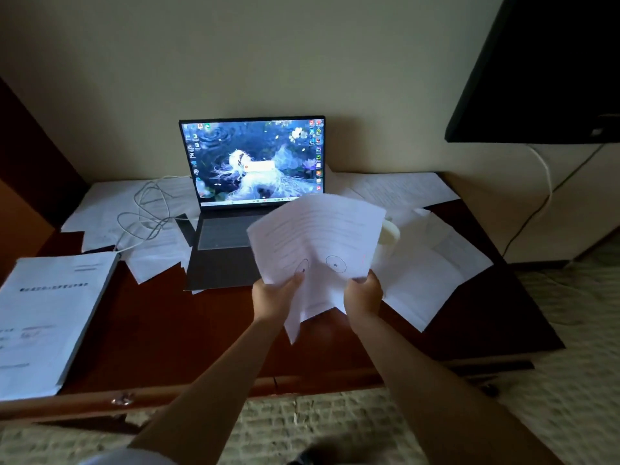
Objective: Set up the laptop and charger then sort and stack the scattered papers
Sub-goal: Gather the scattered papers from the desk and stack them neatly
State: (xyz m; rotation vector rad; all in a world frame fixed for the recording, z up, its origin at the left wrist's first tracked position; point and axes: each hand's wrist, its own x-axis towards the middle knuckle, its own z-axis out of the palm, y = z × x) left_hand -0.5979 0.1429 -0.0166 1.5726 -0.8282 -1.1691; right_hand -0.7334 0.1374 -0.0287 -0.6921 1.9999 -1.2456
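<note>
Head view looks down on a dark wooden desk (pixel 161 330) where both hands hold up a loose sheaf of papers (pixel 315 243) at centre, lifted clear of the wood. At the sheaf's seven o'clock corner the left hand (pixel 273 298) pinches it, thumb on top; at five o'clock the right hand (pixel 364 295) grips it with fingers curled round the edge. Toward twelve o'clock stands the open laptop (pixel 253 182), screen lit, partly hidden by the sheaf. A white charger cable (pixel 147 209) lies coiled at ten o'clock over scattered sheets (pixel 110 206). More loose sheets (pixel 432 280) spread at three o'clock, and a thick bound stack (pixel 47 317) sits at eight o'clock on the desk's edge.
</note>
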